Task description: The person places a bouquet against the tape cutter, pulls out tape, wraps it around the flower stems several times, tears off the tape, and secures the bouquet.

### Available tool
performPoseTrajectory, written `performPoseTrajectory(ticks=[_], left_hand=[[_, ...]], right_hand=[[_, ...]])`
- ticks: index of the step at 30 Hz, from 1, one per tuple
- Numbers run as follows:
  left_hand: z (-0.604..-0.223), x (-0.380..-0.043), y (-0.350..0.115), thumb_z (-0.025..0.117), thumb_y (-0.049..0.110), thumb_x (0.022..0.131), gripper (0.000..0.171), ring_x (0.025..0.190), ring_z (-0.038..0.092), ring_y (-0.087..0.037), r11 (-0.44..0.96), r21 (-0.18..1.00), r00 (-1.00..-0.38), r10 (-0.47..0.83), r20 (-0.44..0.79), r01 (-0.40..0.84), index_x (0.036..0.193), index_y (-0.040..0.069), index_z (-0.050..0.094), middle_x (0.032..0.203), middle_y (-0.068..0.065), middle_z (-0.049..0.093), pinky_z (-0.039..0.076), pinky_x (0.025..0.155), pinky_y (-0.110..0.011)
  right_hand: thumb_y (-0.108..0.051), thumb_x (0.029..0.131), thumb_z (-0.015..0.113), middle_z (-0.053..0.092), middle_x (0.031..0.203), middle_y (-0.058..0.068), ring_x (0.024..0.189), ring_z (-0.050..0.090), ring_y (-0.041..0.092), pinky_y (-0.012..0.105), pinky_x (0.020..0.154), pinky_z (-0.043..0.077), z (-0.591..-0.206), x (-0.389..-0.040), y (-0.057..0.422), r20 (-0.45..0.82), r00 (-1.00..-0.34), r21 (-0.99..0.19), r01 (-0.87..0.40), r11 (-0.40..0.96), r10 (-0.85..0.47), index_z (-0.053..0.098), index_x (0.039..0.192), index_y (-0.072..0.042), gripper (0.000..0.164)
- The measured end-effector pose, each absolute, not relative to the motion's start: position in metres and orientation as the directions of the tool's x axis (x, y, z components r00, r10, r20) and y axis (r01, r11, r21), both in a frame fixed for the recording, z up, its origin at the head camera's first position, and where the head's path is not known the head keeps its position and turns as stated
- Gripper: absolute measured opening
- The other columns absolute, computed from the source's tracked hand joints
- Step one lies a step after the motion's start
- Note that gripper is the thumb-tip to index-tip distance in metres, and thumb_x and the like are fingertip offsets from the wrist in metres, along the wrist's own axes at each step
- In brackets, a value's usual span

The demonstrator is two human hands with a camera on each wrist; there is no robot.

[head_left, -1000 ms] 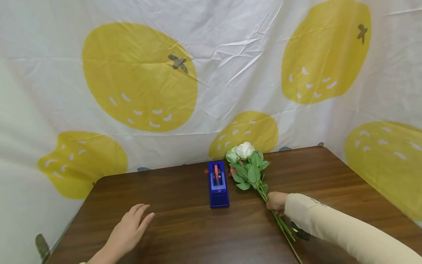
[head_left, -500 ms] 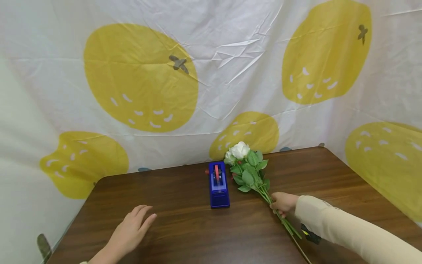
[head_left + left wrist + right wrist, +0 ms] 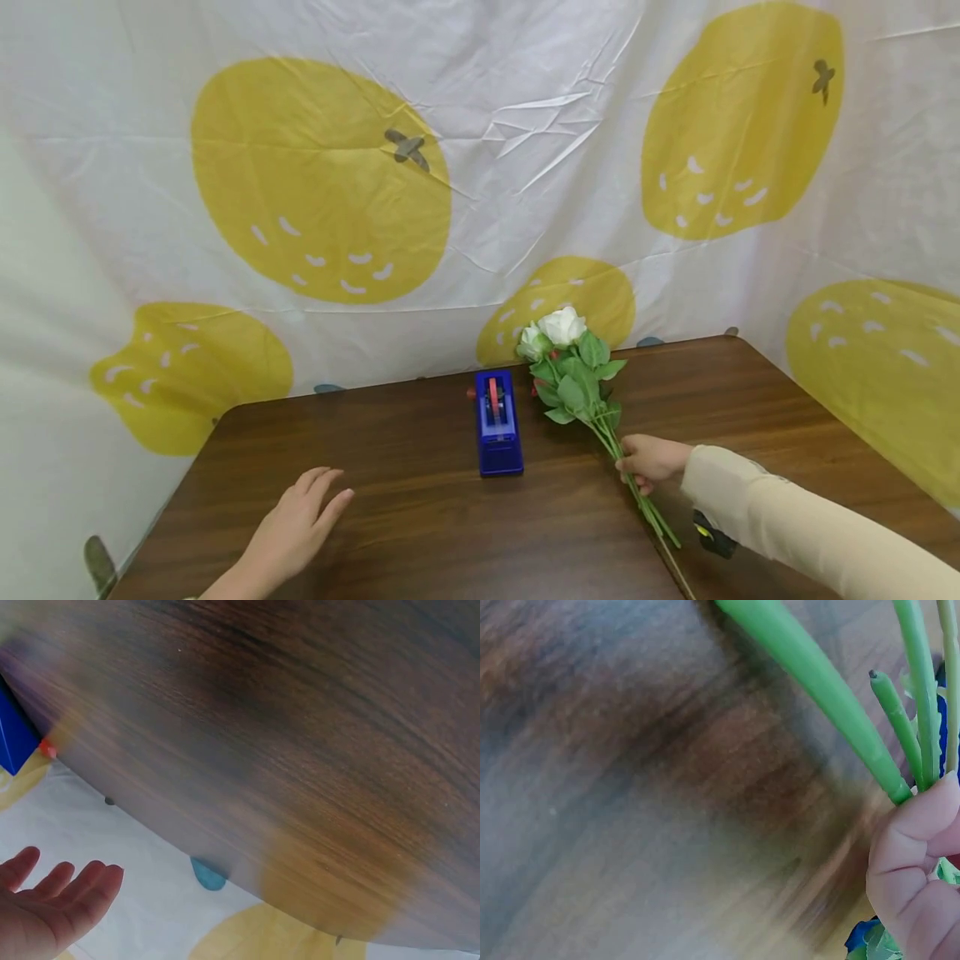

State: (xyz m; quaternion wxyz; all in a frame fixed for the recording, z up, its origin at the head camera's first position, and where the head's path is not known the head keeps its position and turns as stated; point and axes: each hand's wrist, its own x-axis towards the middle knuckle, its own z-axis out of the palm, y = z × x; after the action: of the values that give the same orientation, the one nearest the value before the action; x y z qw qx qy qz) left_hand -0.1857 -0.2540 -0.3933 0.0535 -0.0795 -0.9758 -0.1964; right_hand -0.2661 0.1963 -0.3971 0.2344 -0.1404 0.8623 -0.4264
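Note:
My right hand (image 3: 651,458) grips a bunch of flowers by the green stems (image 3: 832,712), right of the table's middle. Two white blooms (image 3: 562,326) top the bunch and point toward the back edge, above green leaves (image 3: 573,387) with bits of red among them. The stem ends fan out past my fingers, and one thin stem runs longer than the others. Left of the leaves stands a blue tape dispenser (image 3: 498,454) with a red wheel in it. Over the table's left part, my left hand (image 3: 296,521) has its fingers spread and touches nothing.
The brown wooden table (image 3: 420,533) has rounded back corners. A white cloth (image 3: 510,192) printed with yellow fruit hangs behind it and along both sides. A black device with a yellow mark (image 3: 712,533) sits under my right sleeve.
My right hand has moved a little to the right with the flowers; the blooms swung left, then back right and slightly up. The left hand and the tape dispenser stay almost where they were.

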Motion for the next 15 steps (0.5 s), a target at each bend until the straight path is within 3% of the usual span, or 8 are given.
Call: performPoseTrajectory(ticks=[5, 15], left_hand=[[-0.392, -0.185, -0.255, 0.032, 0.049, 0.096, 0.063, 0.116, 0.04, -0.049, 0.908, 0.381, -0.983, 0.131, 0.131, 0.172, 0.131, -0.001, 0.042, 0.135, -0.025, 0.037, 0.039, 0.084, -0.06], [-0.391, -0.184, -0.259, 0.03, 0.052, 0.095, 0.069, 0.12, 0.037, -0.048, 0.889, 0.438, -0.991, 0.107, 0.083, 0.133, 0.136, -0.003, 0.034, 0.136, -0.028, 0.035, 0.035, 0.09, -0.06]], right_hand=[[0.001, 0.093, 0.041, 0.051, 0.073, 0.006, 0.048, 0.039, 0.008, 0.022, 0.051, 0.044, -0.392, -0.265, 0.2, -0.256, -0.845, -0.81, -0.078, 0.582, -0.47, 0.04, 0.08, 0.0, 0.013], [-0.005, 0.096, 0.042, 0.049, 0.068, 0.004, 0.054, 0.046, 0.013, 0.037, 0.057, 0.049, -0.369, -0.253, 0.212, -0.164, -0.841, -0.794, -0.197, 0.575, -0.515, 0.044, 0.089, 0.002, 0.01]])
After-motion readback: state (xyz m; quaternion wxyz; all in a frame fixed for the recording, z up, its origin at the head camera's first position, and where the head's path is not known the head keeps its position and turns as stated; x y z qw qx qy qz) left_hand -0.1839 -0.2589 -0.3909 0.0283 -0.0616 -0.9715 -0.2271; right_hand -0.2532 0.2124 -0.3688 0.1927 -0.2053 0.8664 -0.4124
